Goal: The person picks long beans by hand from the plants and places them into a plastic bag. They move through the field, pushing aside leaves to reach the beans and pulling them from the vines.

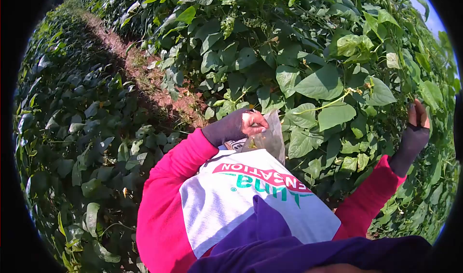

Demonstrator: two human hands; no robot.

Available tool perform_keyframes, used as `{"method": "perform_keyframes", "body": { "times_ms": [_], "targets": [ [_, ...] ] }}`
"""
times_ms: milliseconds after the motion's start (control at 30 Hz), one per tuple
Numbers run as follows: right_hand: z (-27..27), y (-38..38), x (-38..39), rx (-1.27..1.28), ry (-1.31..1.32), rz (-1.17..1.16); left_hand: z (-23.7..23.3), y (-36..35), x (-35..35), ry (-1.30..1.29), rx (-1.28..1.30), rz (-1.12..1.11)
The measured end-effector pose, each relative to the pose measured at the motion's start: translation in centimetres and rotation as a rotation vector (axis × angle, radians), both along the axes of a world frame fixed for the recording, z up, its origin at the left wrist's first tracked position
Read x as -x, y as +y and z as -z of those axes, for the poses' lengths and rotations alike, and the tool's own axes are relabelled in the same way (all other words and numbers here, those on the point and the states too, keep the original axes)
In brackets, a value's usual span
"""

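My left hand (254, 123), in a dark fingerless glove or sleeve, is held in front of my chest with its fingers curled in at the top of a translucent plastic bag (275, 140). The bag hangs against my shirt. Out to the right, my right hand (418, 115), covered the same way up to the fingers, reaches into the climbing bean-like vines (434, 94). Its fingertips are close together among the leaves, and what they pinch, if anything, cannot be made out. Between the hands, a yellowish stem (333, 102) with small withered blossoms crosses broad green leaves (320, 87).
A tall wall of leafy vines stands ahead and to the right. A strip of reddish soil (140, 73) runs between it and a lower row of plants (87, 143) on the left. Purple cloth (289, 253) covers my lower front.
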State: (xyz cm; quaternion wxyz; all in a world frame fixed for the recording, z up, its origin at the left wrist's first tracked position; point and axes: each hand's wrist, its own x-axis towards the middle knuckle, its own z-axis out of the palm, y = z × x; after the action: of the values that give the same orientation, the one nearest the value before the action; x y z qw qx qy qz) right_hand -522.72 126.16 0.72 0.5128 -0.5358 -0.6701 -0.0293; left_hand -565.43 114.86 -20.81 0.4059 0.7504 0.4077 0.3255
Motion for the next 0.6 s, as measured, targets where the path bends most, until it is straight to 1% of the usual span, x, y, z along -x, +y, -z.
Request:
{"method": "perform_keyframes", "body": {
  "times_ms": [33, 133, 167, 233, 267, 300, 333, 400, 433, 467, 533, 567, 600],
  "targets": [
    [0.0, -0.2, -0.4, 0.025, 0.008, 0.009, -0.2, 0.1, 0.7, 0.002, 0.0, 0.006],
    [-0.2, -0.8, -0.4, 0.021, 0.012, 0.053, -2.0, 0.2, 2.6, -0.018, 0.055, -0.107],
    [-0.2, -1.0, -0.3, 0.023, 0.011, 0.057, -1.7, 0.4, 3.4, -0.019, 0.057, -0.104],
    [-0.1, -1.7, 0.1, 0.001, -0.067, 0.176, -1.0, 0.9, 5.1, -0.038, 0.035, -0.119],
    [-0.1, -1.9, 0.0, 0.002, -0.068, 0.178, -1.5, 0.8, 5.8, -0.049, 0.035, -0.146],
    [0.0, -2.0, -0.2, -0.007, -0.124, 0.249, -1.2, 0.9, 6.7, -0.05, 0.037, -0.144],
    [0.1, -2.0, -0.4, -0.015, -0.181, 0.321, -0.5, 1.1, 7.6, -0.079, 0.054, -0.198],
    [0.4, -1.9, -0.8, -0.009, -0.186, 0.329, -0.5, 1.1, 9.7, -0.1, 0.058, -0.276],
    [0.4, -2.2, -0.8, -0.01, -0.186, 0.331, -0.4, 1.3, 10.7, -0.096, 0.12, -0.307],
    [0.3, -3.1, 0.8, -0.01, -0.19, 0.35, 0.0, 1.5, 11.9, -0.103, 0.17, -0.332],
    [0.3, -5.0, 5.4, -0.139, -0.171, 0.465, 0.2, 1.8, 14.2, -0.108, 0.261, -0.382],
    [0.9, -5.9, 5.8, -0.14, -0.177, 0.48, 0.0, 1.9, 15.4, -0.105, 0.305, -0.409],
    [2.2, -7.4, 6.0, -0.055, -0.063, 0.397, 0.3, 2.1, 16.5, -0.13, 0.272, -0.421]
  ]
}}
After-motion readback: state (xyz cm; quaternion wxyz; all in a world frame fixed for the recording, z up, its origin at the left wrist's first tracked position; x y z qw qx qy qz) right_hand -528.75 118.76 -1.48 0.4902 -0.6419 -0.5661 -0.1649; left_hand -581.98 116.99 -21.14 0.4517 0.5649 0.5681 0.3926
